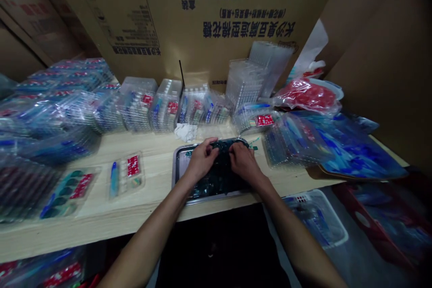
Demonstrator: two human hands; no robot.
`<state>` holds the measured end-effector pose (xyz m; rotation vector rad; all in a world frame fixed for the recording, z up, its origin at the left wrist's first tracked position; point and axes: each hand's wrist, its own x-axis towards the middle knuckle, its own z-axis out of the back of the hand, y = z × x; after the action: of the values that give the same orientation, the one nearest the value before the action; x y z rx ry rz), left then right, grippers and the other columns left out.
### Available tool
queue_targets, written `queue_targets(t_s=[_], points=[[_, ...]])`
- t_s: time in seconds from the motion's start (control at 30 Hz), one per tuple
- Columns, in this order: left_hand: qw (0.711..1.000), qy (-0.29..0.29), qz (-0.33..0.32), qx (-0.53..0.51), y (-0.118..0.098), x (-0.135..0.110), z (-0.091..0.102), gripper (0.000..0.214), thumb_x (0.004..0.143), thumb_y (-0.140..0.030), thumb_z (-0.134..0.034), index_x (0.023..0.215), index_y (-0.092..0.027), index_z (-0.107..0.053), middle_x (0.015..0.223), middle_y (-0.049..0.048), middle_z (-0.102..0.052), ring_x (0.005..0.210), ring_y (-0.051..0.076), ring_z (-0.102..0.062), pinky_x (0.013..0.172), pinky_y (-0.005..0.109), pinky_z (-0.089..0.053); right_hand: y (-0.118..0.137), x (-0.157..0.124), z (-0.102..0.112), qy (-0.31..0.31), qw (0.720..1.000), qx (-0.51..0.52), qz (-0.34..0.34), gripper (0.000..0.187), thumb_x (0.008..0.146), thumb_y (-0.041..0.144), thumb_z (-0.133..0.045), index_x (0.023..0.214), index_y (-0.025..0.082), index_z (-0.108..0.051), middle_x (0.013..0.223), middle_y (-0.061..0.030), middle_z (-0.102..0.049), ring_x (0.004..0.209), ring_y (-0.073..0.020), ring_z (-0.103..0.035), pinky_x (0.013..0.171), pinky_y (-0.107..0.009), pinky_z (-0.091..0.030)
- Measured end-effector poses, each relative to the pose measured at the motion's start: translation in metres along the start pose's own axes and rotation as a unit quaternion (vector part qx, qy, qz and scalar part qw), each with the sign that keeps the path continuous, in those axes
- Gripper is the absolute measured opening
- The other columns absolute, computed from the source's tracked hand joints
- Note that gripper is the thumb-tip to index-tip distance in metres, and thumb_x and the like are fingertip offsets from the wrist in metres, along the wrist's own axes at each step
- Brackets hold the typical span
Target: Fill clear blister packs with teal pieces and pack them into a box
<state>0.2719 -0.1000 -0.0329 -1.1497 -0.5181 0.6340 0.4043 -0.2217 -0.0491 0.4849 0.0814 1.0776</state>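
In front of me lies a metal-rimmed tray [175, 172] holding dark, glossy material [221, 173] that looks black to dark green. My left hand [203, 158] is over the tray's left half, its thumb and fingers curled together at the dark material. Opposite it, my right hand [243, 160] is closed with bent fingers at the tray's far right part. What each hand pinches is too dark to make out. To the left, a clear plastic blister tray [126, 176] carries a blue stick-shaped packet and a red packet. Another blister tray [69, 193] also has dark green round pieces.
Rows of stacked, filled blister trays [137, 104] line the back and left. Empty clear trays [248, 81] stand by a large cardboard box [202, 18]. At right are a red plastic bag [308, 94] and blue packets [351, 144]. A white basket [339, 220] sits below the table edge.
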Motion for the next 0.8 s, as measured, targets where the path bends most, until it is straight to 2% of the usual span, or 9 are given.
queue_targets(t_s=[0.07,0.13,0.2,0.3,0.4,0.53,0.67,0.8], points=[[0.990,0.017,0.063,-0.126,0.001,-0.002,0.011,0.035,0.084,-0.032,-0.066,0.114,-0.015,-0.072,0.085,0.0038,-0.072,0.065,0.013,-0.061,0.064,0.026,-0.049,0.002,-0.003,0.001,0.002,1.000,-0.005,0.003,0.012,0.093,0.014,-0.048,0.100,0.017,-0.056,0.104,-0.0087,-0.061,0.099,-0.0249,-0.055,0.085,-0.037,-0.032],[0.969,0.022,0.108,-0.223,0.002,-0.006,0.023,0.033,0.078,-0.035,-0.074,0.103,-0.013,-0.075,0.090,0.0058,-0.074,0.067,0.011,-0.062,0.066,0.024,-0.050,0.006,-0.006,0.004,0.001,1.000,-0.005,0.002,0.012,0.093,0.014,-0.047,0.100,0.017,-0.056,0.103,-0.0087,-0.061,0.099,-0.0250,-0.055,0.086,-0.038,-0.032],[0.950,0.013,0.133,-0.282,0.001,-0.012,0.035,0.035,0.071,-0.032,-0.082,0.099,-0.013,-0.077,0.094,0.0075,-0.075,0.074,0.012,-0.066,0.074,0.025,-0.053,0.014,-0.011,0.007,-0.009,1.000,-0.015,-0.001,0.015,0.093,0.014,-0.048,0.105,0.016,-0.057,0.109,-0.0110,-0.060,0.102,-0.0268,-0.054,0.088,-0.040,-0.033],[0.937,-0.007,0.154,-0.314,0.000,-0.022,0.045,0.036,0.065,-0.027,-0.087,0.097,-0.013,-0.077,0.094,0.0073,-0.075,0.083,0.015,-0.069,0.085,0.029,-0.055,0.035,-0.018,0.009,-0.038,0.999,-0.015,0.020,0.031,0.092,0.015,-0.050,0.123,0.016,-0.055,0.124,-0.0148,-0.057,0.113,-0.0304,-0.050,0.093,-0.043,-0.033],[0.943,-0.034,0.149,-0.295,0.002,-0.030,0.044,0.039,0.063,-0.028,-0.088,0.097,-0.013,-0.077,0.088,0.0047,-0.074,0.078,0.014,-0.068,0.083,0.029,-0.055,0.060,-0.021,0.005,-0.023,0.995,0.075,0.058,0.031,0.095,0.016,-0.047,0.124,0.019,-0.055,0.119,-0.0119,-0.061,0.110,-0.0268,-0.054,0.093,-0.039,-0.036],[0.966,-0.059,0.120,-0.221,0.004,-0.043,0.037,0.042,0.066,-0.031,-0.083,0.103,-0.013,-0.077,0.088,0.0056,-0.076,0.075,0.016,-0.067,0.076,0.030,-0.055,0.079,-0.022,-0.004,0.024,0.984,0.172,0.036,0.016,0.096,0.021,-0.047,0.108,0.017,-0.057,0.103,-0.0084,-0.067,0.095,-0.0222,-0.061,0.082,-0.033,-0.040],[0.993,-0.066,0.061,-0.078,-0.001,-0.068,0.029,0.031,0.076,-0.026,-0.069,0.103,-0.016,-0.079,0.095,0.0072,-0.077,0.087,0.021,-0.069,0.083,0.033,-0.055,0.076,-0.032,-0.006,0.050,0.985,0.158,0.047,0.008,0.092,0.018,-0.052,0.099,0.018,-0.056,0.094,-0.0048,-0.067,0.085,-0.0203,-0.061,0.076,-0.031,-0.038],[0.998,-0.049,-0.005,0.032,-0.005,-0.097,0.021,0.034,0.082,-0.023,-0.057,0.109,-0.021,-0.078,0.098,0.0060,-0.076,0.092,0.021,-0.070,0.085,0.032,-0.055,0.073,-0.048,-0.006,0.081,0.987,0.110,0.088,0.008,0.088,0.013,-0.050,0.087,0.020,-0.054,0.090,-0.0039,-0.066,0.082,-0.0197,-0.060,0.072,-0.030,-0.035]])
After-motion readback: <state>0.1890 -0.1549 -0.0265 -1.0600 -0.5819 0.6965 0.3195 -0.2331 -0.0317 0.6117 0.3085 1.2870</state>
